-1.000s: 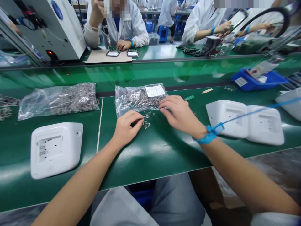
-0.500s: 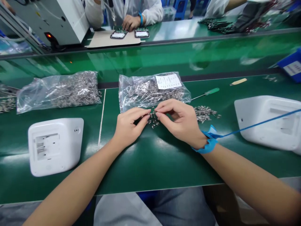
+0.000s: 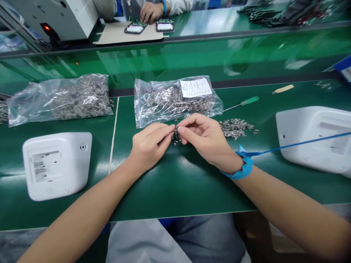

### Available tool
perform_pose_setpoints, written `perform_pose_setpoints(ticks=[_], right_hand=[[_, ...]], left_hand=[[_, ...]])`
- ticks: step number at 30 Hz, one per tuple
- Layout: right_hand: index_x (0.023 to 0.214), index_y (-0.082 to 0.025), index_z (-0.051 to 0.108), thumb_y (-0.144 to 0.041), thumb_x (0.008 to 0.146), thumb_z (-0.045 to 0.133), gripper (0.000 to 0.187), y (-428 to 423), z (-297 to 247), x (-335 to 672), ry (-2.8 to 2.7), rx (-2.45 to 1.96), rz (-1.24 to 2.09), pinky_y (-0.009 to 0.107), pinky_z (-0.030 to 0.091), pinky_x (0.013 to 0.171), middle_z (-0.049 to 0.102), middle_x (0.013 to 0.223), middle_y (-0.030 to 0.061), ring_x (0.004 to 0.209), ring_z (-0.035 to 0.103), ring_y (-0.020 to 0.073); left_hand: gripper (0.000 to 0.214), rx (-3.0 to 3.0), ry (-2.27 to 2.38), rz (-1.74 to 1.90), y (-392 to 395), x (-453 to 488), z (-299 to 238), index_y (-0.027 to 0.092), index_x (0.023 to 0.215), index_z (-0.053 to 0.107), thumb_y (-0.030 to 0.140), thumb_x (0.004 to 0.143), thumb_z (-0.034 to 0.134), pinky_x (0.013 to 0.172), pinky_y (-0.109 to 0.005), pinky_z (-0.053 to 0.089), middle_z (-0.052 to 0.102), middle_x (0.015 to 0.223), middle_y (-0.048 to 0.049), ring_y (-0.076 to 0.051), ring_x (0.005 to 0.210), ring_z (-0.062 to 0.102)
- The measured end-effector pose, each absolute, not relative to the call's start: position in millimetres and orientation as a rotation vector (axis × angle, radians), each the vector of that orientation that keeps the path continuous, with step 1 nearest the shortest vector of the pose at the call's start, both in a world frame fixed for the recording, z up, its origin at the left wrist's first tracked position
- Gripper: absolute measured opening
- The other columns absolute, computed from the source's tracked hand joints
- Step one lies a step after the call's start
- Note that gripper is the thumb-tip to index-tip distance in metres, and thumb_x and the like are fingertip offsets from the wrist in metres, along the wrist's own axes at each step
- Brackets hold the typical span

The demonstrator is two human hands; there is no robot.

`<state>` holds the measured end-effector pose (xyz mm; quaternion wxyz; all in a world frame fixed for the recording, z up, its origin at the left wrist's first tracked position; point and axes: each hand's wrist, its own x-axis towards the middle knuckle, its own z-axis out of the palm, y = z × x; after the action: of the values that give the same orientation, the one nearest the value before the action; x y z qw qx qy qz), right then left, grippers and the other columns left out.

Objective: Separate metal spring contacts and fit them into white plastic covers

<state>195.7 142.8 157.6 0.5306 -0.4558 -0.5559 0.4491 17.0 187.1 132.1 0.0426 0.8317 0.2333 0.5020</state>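
My left hand (image 3: 152, 146) and my right hand (image 3: 205, 141) meet fingertip to fingertip above the green work surface (image 3: 175, 193). Both are closed in a pinch on small metal parts, probably battery spring contacts, mostly covered by my fingers. Beneath the fingertips lies a little pile of metal contacts (image 3: 176, 139), partly hidden. A larger pile of metal contacts (image 3: 236, 128) spreads just right of my right hand. Behind my hands lies a clear bag of metal contacts (image 3: 175, 100) with a white label. A blue wrist strap (image 3: 242, 166) circles my right wrist.
White plastic housings lie at the left (image 3: 57, 164) and the right (image 3: 315, 140). A second bag of contacts (image 3: 82, 96) sits at the back left. A green-handled screwdriver (image 3: 250, 101) and a flat cream-coloured tool (image 3: 283, 89) lie behind. Across the ledge, a co-worker's hand (image 3: 151, 12) touches a device.
My fingertips have come closer together, and the thin metal piece that showed between them is now mostly covered. The whole view has shifted slightly.
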Motion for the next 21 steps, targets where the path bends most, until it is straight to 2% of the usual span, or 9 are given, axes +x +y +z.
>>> perform_pose_setpoints(ticks=[4, 8, 11, 14, 17, 21], right_hand=[[0.096, -0.019, 0.067, -0.021, 0.089, 0.071, 0.008, 139, 153, 193, -1.388, -1.144, 0.857, 0.025, 0.057, 0.059, 0.067, 0.077, -0.0008, 0.062, 0.065, 0.0106], [0.113, -0.022, 0.068, -0.017, 0.092, 0.066, 0.021, 134, 150, 191, -1.568, -1.218, 0.476, 0.032, 0.061, 0.07, 0.073, 0.09, 0.0031, 0.074, 0.07, 0.0152], [0.106, -0.022, 0.071, -0.01, 0.093, 0.062, 0.02, 133, 154, 190, -1.712, -1.168, 0.163, 0.034, 0.06, 0.076, 0.076, 0.093, 0.0041, 0.08, 0.072, 0.0171], [0.091, -0.022, 0.072, -0.006, 0.093, 0.058, 0.021, 134, 158, 190, -1.788, -1.111, 0.02, 0.033, 0.059, 0.075, 0.075, 0.083, 0.0027, 0.08, 0.071, 0.0174], [0.085, -0.021, 0.069, -0.004, 0.094, 0.054, 0.024, 134, 161, 192, -1.847, -1.16, 0.123, 0.029, 0.055, 0.067, 0.07, 0.073, 0.0004, 0.069, 0.067, 0.0141], [0.09, -0.02, 0.066, -0.016, 0.095, 0.059, 0.009, 133, 163, 195, -1.675, -1.208, 0.7, 0.025, 0.055, 0.059, 0.067, 0.072, -0.0018, 0.061, 0.066, 0.0112]], left_hand=[[0.011, 2.538, 0.771, 1.513, 185, 18, 132, 0.016, 0.098, 0.073, 0.011, 0.091, 0.065, 0.073, -0.022, 0.059, 0.079, 0.088, -0.0039, -0.013, 0.08, 0.074], [0.007, 2.435, 0.849, 1.445, 182, 21, 134, 0.015, 0.095, 0.071, 0.015, 0.092, 0.065, 0.064, -0.02, 0.054, 0.073, 0.078, -0.0022, -0.01, 0.068, 0.067], [0.005, 2.391, 0.853, 1.411, 181, 22, 135, 0.016, 0.089, 0.068, 0.015, 0.091, 0.063, 0.059, -0.02, 0.049, 0.065, 0.07, 0.0013, -0.007, 0.059, 0.057], [0.006, 2.353, 0.794, 1.361, 181, 22, 136, 0.016, 0.084, 0.062, 0.011, 0.087, 0.061, 0.056, -0.02, 0.044, 0.058, 0.07, 0.0025, -0.007, 0.058, 0.051], [0.011, 2.32, 0.743, 1.312, 182, 21, 137, 0.018, 0.08, 0.056, 0.008, 0.084, 0.058, 0.056, -0.02, 0.042, 0.054, 0.072, 0.003, -0.007, 0.06, 0.048], [0.013, 2.342, 0.702, 1.296, 184, 20, 137, 0.018, 0.079, 0.055, 0.006, 0.084, 0.057, 0.058, -0.02, 0.042, 0.053, 0.073, 0.0027, -0.007, 0.062, 0.047]])
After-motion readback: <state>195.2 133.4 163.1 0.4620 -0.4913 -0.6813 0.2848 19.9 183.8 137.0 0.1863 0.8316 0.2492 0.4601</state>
